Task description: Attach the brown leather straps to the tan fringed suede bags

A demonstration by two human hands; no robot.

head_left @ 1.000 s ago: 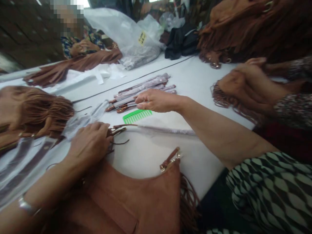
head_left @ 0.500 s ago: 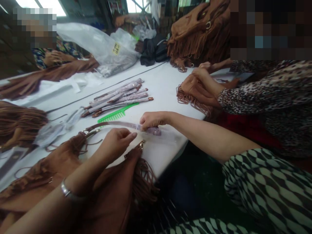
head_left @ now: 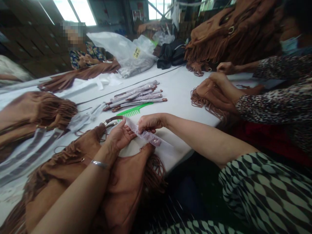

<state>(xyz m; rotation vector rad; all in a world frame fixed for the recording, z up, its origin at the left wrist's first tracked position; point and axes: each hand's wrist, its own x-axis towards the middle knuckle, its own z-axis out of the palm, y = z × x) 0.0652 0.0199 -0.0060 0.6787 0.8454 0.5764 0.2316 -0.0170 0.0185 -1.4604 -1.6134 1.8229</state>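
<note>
A brown fringed suede bag [head_left: 129,182] lies in front of me, partly under my left forearm. Its shoulder strap [head_left: 116,119] rises from a metal ring, and a clear plastic sleeve [head_left: 152,139] covers the strap's far part and end. My right hand [head_left: 151,123] is closed on the sleeved strap near its middle. My left hand [head_left: 121,134] is turned palm up beside the strap, fingers stretched out and thumb near the sleeve's upper edge. Just beyond the strap lies a green comb [head_left: 134,111].
Several plastic-wrapped straps [head_left: 138,95] lie in a pile past the comb. Another fringed bag [head_left: 26,112] rests at left. At right a co-worker's hands [head_left: 223,83] hold brown fringed suede. Clear plastic bags [head_left: 126,53] and a stack of bags [head_left: 214,35] stand at the back.
My left hand has turned palm up and its fingers have spread. The plastic sleeve now reaches further along the strap toward the bag. The view has swung left.
</note>
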